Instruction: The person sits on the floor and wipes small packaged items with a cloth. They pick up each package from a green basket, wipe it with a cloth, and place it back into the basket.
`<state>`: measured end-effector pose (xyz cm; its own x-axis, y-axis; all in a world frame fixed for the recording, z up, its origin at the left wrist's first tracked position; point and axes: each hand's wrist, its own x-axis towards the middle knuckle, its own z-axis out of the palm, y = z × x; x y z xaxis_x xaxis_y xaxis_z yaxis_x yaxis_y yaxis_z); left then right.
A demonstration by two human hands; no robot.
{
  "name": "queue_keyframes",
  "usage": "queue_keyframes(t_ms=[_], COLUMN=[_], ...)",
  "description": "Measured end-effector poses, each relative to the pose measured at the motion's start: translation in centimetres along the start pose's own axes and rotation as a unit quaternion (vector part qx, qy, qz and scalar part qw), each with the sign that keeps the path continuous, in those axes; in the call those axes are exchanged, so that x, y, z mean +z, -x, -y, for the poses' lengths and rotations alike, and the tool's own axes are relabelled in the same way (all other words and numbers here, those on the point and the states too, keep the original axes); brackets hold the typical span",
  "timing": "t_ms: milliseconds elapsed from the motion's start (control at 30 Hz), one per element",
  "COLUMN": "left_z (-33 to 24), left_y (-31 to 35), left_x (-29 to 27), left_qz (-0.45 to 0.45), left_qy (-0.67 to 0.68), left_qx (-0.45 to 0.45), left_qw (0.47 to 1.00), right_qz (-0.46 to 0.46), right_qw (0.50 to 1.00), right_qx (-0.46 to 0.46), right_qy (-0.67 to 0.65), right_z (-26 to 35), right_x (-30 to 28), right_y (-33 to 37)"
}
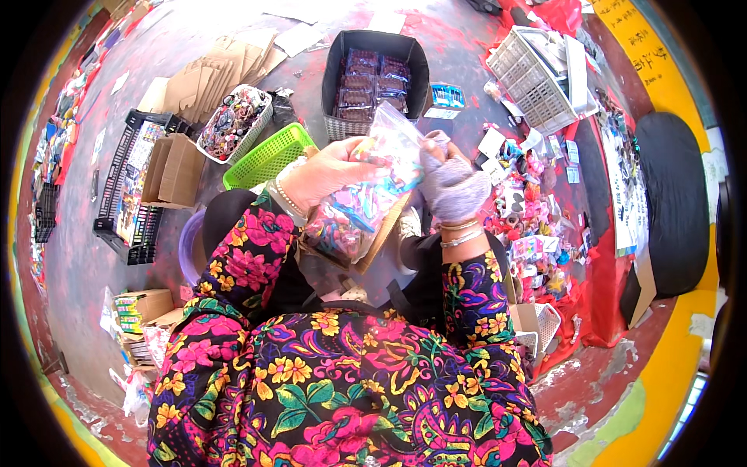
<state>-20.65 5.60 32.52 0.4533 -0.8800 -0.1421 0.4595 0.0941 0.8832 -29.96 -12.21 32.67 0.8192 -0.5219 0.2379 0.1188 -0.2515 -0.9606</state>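
Note:
In front of my lap is a clear plastic bag (356,212), bulging with small colourful pieces in pink, blue and white; their exact kind is hard to make out. My bare left hand (331,175) grips it near the top, thumb across the front. My right hand (455,180) wears a greyish-lilac glove, and its fingers are closed at the bag's upper right edge. The bag's mouth (395,123) sticks up between both hands. Behind the bag shows part of a tan woven or cardboard-like edge (384,240).
A dark-lined basket (332,74) of wrapped packs stands ahead, with a green basket (264,159) and a white basket of hair ties (267,117) to its left. Further left are a cardboard box (173,171) and black crate (144,247). Colourful accessories (533,210) lie heaped at right.

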Motion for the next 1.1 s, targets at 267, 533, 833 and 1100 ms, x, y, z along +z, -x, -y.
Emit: queue_keyframes(t_ms=[267,533,833,1100], left_z=[0.5,0.9,2.2,3.3], left_y=[-0.3,-0.6,-1.5,-2.2], left_x=[1.6,1.3,-0.1,2.8], left_qz=[0.015,-0.011,-0.079,-0.166], left_qy=[0.090,0.213,0.269,0.302], left_qx=[-0.036,-0.071,-0.024,0.014], left_qw=[0.995,0.975,0.960,0.939], right_qz=[-0.079,0.029,0.186,0.085], right_qw=[0.995,0.998,0.916,0.953], right_qx=[0.055,-0.047,-0.278,-0.263], right_qy=[-0.004,-0.023,0.223,0.126], right_z=[-1.4,-5.0,2.6,-3.8], right_x=[-0.6,-5.7,2.4,5.2], right_y=[-0.4,-2.4,-0.2,0.1])
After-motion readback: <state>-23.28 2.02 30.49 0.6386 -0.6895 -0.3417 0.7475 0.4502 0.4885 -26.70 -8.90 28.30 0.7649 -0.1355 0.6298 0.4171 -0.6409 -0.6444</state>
